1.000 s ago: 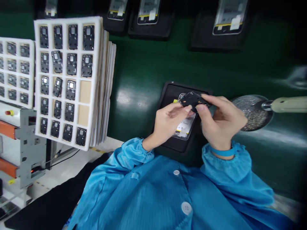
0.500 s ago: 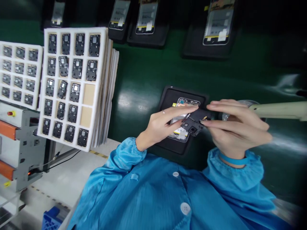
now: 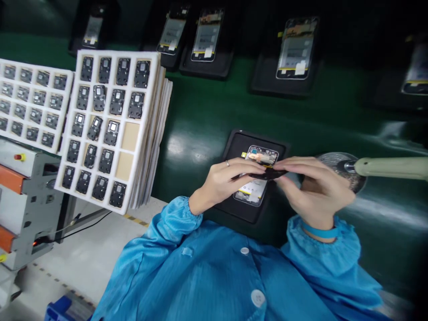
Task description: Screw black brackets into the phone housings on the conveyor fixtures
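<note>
My left hand (image 3: 224,182) pinches the left end of a thin black phone part (image 3: 266,175) between thumb and fingers. At its right end my right hand (image 3: 314,187), with a blue band at the wrist, is closed on it too. The part is seen nearly edge-on and hides the middle of an opened phone (image 3: 252,194) just beneath. This phone shows its inner parts at the top and a white label with a yellow strip below. It lies in a black holder tray (image 3: 230,149) on the green surface.
A stack of white foam trays (image 3: 133,127) with similar black parts stands left; two compartments show bare bottoms. Another foam tray (image 3: 33,96) lies farther left. Opened phones (image 3: 296,49) in black holders line the far side. A pale-handled arm (image 3: 391,168) with a round clear end enters from the right.
Both hands have tipped the black part from showing its broad face to nearly edge-on. My right hand has moved left, closer to the left hand. The camera view has shifted slightly.
</note>
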`<state>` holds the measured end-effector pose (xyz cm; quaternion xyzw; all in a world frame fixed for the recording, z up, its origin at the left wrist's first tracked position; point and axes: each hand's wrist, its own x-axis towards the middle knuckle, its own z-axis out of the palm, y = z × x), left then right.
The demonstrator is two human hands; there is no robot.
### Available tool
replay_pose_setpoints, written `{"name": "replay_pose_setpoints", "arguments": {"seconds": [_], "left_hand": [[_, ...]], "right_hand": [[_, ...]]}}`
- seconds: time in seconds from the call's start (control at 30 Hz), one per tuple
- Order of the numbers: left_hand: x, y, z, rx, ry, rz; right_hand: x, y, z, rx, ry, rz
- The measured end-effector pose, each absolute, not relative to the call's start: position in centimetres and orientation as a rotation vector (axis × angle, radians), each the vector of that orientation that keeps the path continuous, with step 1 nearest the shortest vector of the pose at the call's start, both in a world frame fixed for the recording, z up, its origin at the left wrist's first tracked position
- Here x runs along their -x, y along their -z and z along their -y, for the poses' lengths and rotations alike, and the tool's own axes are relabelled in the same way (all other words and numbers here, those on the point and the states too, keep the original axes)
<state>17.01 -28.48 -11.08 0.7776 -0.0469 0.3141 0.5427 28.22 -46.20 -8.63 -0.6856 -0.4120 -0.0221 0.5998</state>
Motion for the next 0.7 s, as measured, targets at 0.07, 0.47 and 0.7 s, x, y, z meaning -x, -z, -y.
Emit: {"name": "replay_pose_setpoints", "arguments": {"seconds": [0.07, 0.47, 0.7], "left_hand": [[-17.0, 11.1, 28.5, -1.817, -0.723, 0.072], [-16.1, 10.5, 29.0, -1.935, -0.235, -0.505], [-22.4, 10.8, 21.2, -1.642, -0.565, -0.687]], "right_hand": [[-28.0, 8.7, 46.2, 1.605, 0.023, 0.943], [-28.7, 10.6, 46.2, 2.015, -0.226, 0.792], [-29.0, 12.2, 46.0, 1.988, -0.211, 0.889]]}}
